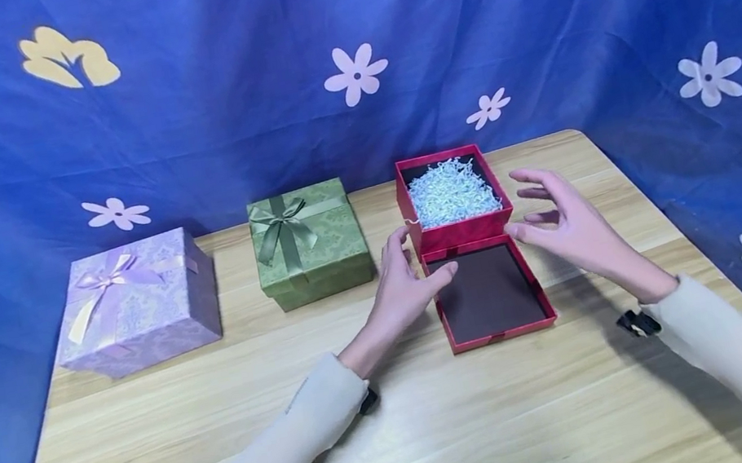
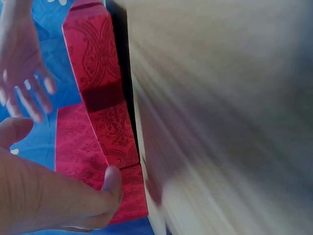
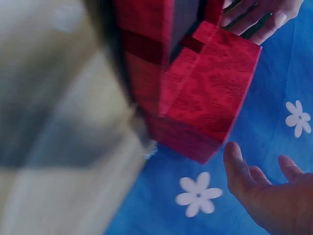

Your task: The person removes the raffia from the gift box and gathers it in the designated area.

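The red box (image 1: 464, 233) sits at 12 o'clock from the red lid (image 1: 490, 293), which lies hollow side up. Fluffy blue paper bits (image 1: 449, 193) fill the box. The left hand (image 1: 400, 280) is at 10 o'clock from the lid, the right hand (image 1: 574, 224) at 2. Both have bent fingers, thumbs apart, pinching nothing; I cannot tell if they touch the box. It looks light and stiff, so its two side walls seem best to hold. Tipping could spill the soft paper.
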Demonstrator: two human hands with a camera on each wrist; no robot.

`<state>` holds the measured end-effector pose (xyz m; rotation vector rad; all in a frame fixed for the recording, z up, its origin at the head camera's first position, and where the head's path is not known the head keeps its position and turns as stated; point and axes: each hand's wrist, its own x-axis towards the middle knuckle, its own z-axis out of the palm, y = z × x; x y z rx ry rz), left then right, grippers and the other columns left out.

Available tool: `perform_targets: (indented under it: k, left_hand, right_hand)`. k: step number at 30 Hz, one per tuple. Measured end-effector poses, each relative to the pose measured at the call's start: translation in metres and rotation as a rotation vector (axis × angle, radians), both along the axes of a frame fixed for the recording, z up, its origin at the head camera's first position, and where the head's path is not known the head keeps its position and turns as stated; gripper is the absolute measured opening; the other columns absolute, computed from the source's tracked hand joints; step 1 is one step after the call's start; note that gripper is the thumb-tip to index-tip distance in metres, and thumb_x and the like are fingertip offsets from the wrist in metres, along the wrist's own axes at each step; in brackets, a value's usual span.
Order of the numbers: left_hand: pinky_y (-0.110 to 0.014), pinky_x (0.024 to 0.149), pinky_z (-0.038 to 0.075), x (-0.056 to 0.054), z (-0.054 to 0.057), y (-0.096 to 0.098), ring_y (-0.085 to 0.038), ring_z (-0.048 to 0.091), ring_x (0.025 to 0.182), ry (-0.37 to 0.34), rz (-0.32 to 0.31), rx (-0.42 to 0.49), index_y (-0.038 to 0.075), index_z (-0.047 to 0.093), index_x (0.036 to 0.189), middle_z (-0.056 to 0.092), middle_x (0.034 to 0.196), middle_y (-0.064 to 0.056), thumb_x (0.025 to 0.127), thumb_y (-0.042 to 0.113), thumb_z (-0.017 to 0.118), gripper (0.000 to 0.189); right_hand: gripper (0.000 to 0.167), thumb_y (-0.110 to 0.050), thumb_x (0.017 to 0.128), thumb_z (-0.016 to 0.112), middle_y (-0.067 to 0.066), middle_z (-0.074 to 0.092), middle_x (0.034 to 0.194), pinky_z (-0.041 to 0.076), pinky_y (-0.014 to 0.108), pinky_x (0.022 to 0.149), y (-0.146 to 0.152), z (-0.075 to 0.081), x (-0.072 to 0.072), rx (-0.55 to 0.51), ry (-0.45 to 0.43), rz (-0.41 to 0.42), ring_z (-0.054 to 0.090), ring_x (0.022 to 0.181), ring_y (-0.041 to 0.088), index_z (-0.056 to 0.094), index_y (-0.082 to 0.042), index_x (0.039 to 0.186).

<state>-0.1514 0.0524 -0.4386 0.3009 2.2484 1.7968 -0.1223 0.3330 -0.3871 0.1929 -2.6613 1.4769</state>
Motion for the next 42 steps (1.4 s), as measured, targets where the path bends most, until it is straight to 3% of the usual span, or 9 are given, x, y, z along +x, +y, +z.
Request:
perform_targets:
  k: [5,11,17,23,30,34,39,40,42]
  left_hand:
    - [-0.056,0.12,0.041,-0.015,-0.002,0.008,-0.039,0.037,0.154,-0.003,0.017,-0.01,0.008,0.023,0.172,0.032,0.17,-0.018,0.089,0.04,0.088,0.11]
    - [-0.056,0.124,0.034,-0.029,-0.005,0.013,-0.04,0.033,0.156,0.005,0.035,0.025,0.005,0.021,0.172,0.03,0.172,-0.018,0.091,0.036,0.087,0.109]
    - [-0.056,0.126,0.031,-0.037,-0.008,0.018,-0.036,0.028,0.159,0.013,0.035,0.029,0.008,0.017,0.174,0.025,0.176,-0.016,0.091,0.035,0.088,0.113]
    - [-0.046,0.123,0.037,-0.046,-0.011,0.022,-0.031,0.037,0.153,0.031,0.027,0.143,0.011,0.015,0.175,0.03,0.173,-0.014,0.091,0.028,0.09,0.114]
    - [-0.044,0.118,0.041,-0.055,-0.011,0.024,-0.031,0.043,0.14,0.059,0.006,0.238,0.012,0.016,0.176,0.04,0.162,-0.016,0.092,0.016,0.087,0.11]
    - [-0.042,0.12,0.039,-0.058,-0.012,0.024,-0.03,0.041,0.142,0.057,0.013,0.234,0.015,0.018,0.176,0.038,0.166,-0.014,0.093,0.015,0.087,0.108]
    - [-0.04,0.121,0.037,-0.06,-0.012,0.023,-0.028,0.04,0.144,0.045,0.006,0.242,0.019,0.019,0.176,0.036,0.169,-0.01,0.093,0.015,0.087,0.108]
    - [-0.04,0.121,0.038,-0.06,-0.012,0.023,-0.028,0.04,0.144,0.045,0.004,0.244,0.019,0.019,0.176,0.037,0.169,-0.009,0.093,0.015,0.087,0.108]
    - [-0.041,0.12,0.039,-0.061,-0.012,0.023,-0.029,0.041,0.142,0.045,0.002,0.25,0.019,0.02,0.176,0.037,0.168,-0.01,0.092,0.014,0.087,0.108]
  right_hand:
    - [0.08,-0.034,0.095,0.087,0.007,0.046,0.162,0.049,0.065,0.11,-0.018,0.013,-0.031,0.064,0.03,0.057,0.048,0.146,0.036,0.049,-0.019,0.163]
    - [0.084,-0.04,0.093,0.088,0.01,0.047,0.16,0.045,0.064,0.113,-0.037,0.021,-0.075,0.232,0.025,0.16,0.046,0.145,0.035,0.048,-0.019,0.164]
    - [0.089,-0.037,0.092,0.087,0.018,0.041,0.165,0.04,0.07,0.115,-0.052,0.019,-0.11,0.357,-0.075,0.264,0.04,0.147,0.039,0.043,-0.012,0.165]
    - [0.096,-0.039,0.09,0.087,0.023,0.035,0.166,0.04,0.068,0.116,-0.062,0.011,-0.126,0.462,-0.195,0.287,0.036,0.147,0.039,0.039,-0.008,0.167]
    - [0.099,-0.037,0.093,0.084,0.03,0.035,0.159,0.044,0.061,0.112,-0.064,0.004,-0.14,0.522,-0.306,0.37,0.042,0.139,0.042,0.029,-0.008,0.17]
    - [0.103,-0.039,0.094,0.084,0.03,0.03,0.163,0.038,0.063,0.117,-0.06,0.0,-0.147,0.488,-0.407,0.395,0.036,0.146,0.044,0.022,-0.014,0.173]
    - [0.11,-0.046,0.092,0.085,0.027,0.013,0.175,0.02,0.072,0.124,-0.055,-0.012,-0.155,0.419,-0.497,0.433,0.006,0.162,0.046,0.016,-0.022,0.175]
    - [0.11,-0.045,0.092,0.085,0.026,0.015,0.175,0.019,0.072,0.124,-0.055,-0.014,-0.156,0.4,-0.494,0.448,0.005,0.163,0.045,0.016,-0.021,0.175]
    - [0.108,-0.039,0.093,0.085,0.024,0.025,0.172,0.024,0.068,0.125,-0.054,-0.019,-0.158,0.347,-0.471,0.487,0.016,0.16,0.044,0.017,-0.02,0.174]
